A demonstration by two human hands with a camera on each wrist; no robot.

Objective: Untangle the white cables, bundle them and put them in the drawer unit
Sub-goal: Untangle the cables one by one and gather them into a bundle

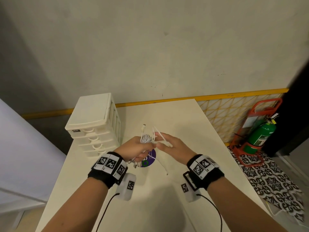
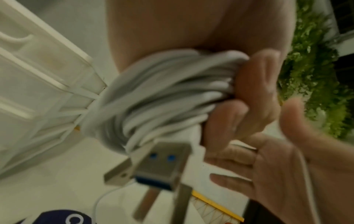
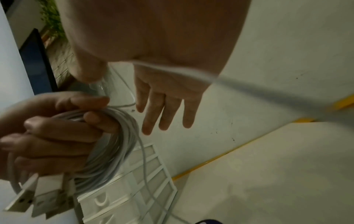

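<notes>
My left hand (image 1: pixel 133 148) grips a coil of white cables (image 1: pixel 145 138) above the table's middle; its fingers (image 2: pixel 243 100) curl round the bundle (image 2: pixel 162 94). Metal USB plugs (image 2: pixel 159 163) hang below the coil. My right hand (image 1: pixel 172 146) is beside it on the right with straight, spread fingers (image 3: pixel 164 106). One loose white strand (image 3: pixel 172 70) lies across its palm and trails down to the table (image 1: pixel 163 166). The white drawer unit (image 1: pixel 93 124) stands at the table's back left, all drawers closed.
The white table (image 1: pixel 192 164) carries a round purple sticker (image 1: pixel 149 159) under my hands. A wall runs along its far edge. On the floor to the right stands a green fire extinguisher (image 1: pixel 260 136) in a red stand, on a patterned mat (image 1: pixel 270 178).
</notes>
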